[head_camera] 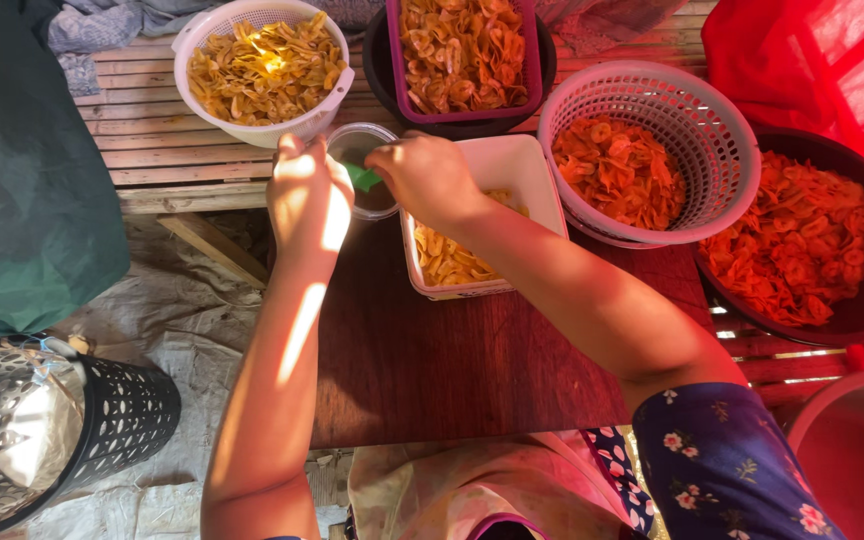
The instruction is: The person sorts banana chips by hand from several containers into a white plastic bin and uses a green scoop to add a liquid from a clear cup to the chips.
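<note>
From my remote seat the head cam looks straight down on a dark red-brown table top (452, 370). Both hands meet over a small clear round tub (364, 168) at the table's far edge, btwn the white colander (264, 70) of pale yellow chips and the white rectangular tray (484, 215) that's part-filled w/ similar yellow chips. Left hand (309, 200) sits on the tub's near-left rim w/ fingers curled narrow, prob. steadying it so it doesn't skid; can't tell if it truly grips or just rests. Right hand (424, 180) comes across from the tray side, fingers pinched shut on a small green piece (362, 178) held just inside the tub's mouth; what the green bit is, can't tell, too small. Tub itself looks mostly empty, contents hidden by the hands. Supplies ring the work spot within arm's reach, I'd guess for quick grabbing: maroon basket (464, 50) of golden chips behind, pink mesh basket (652, 150) and dark bowl (812, 240) of orange-red chips to the right. A black perforated bin (72, 430) stands on the floor, lower left.
</note>
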